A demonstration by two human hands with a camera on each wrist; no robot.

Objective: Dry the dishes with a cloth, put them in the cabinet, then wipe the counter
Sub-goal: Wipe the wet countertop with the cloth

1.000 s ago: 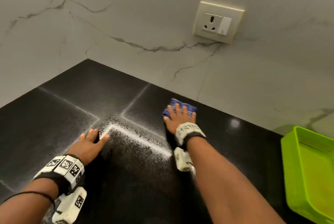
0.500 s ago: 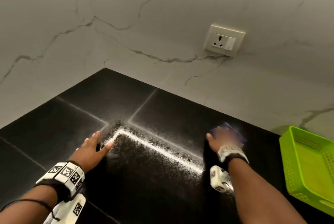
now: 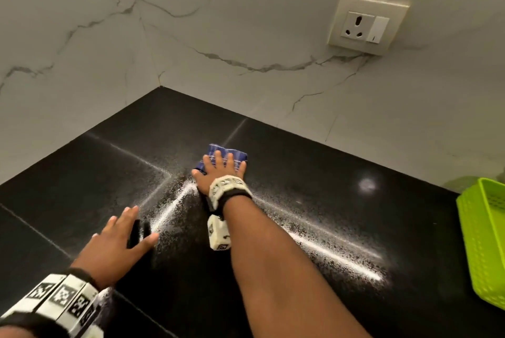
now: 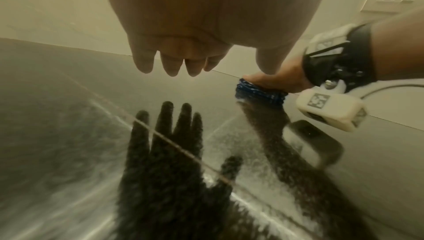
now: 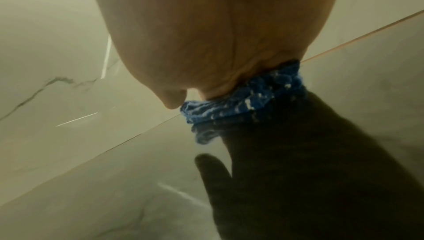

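A folded blue cloth lies on the black polished counter, near the corner where the two marble walls meet. My right hand presses flat on it with straight, spread fingers; the cloth's edge shows under the palm in the right wrist view, and the cloth also shows in the left wrist view. My left hand hovers just above the counter at the lower left, fingers straight and spread, holding nothing. No dishes are in view.
A lime green plastic basket sits at the counter's right edge. A wall socket with switch is mounted on the marble backsplash above. Marble walls close the counter at the back and left. A bright light streak reflects off the counter.
My right hand has slid the cloth back left toward the corner, after sweeping right half a second ago. The left hand stays near the same spot.
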